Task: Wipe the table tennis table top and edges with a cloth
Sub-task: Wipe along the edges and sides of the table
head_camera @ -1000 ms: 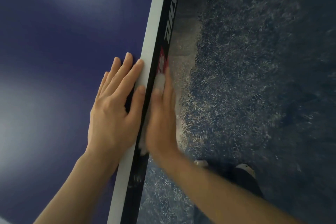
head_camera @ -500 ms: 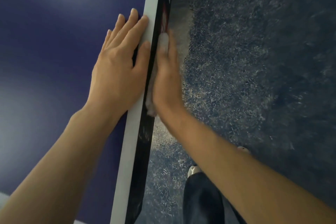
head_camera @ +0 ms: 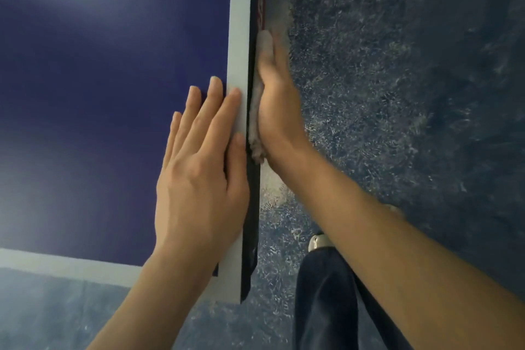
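The dark blue table tennis table top [head_camera: 99, 94] fills the left of the view, with a white border line [head_camera: 238, 37] and a black side edge [head_camera: 252, 221] running up the middle. My left hand [head_camera: 199, 179] lies flat on the top beside the white line, fingers together, holding nothing. My right hand [head_camera: 275, 102] presses a whitish cloth [head_camera: 255, 128] against the black side edge. The cloth shows above the fingertips and below the heel of the hand; the rest is hidden under the palm.
The table's near corner [head_camera: 233, 298] and its white end line [head_camera: 71, 264] are at the lower left. Mottled blue floor [head_camera: 397, 94] lies to the right and below. My dark trouser leg [head_camera: 326, 298] and a shoe tip [head_camera: 318, 241] stand close to the edge.
The near corner and end line of the table have come into view. Both hands have moved along the side edge, the right hand and cloth now ahead of the left.
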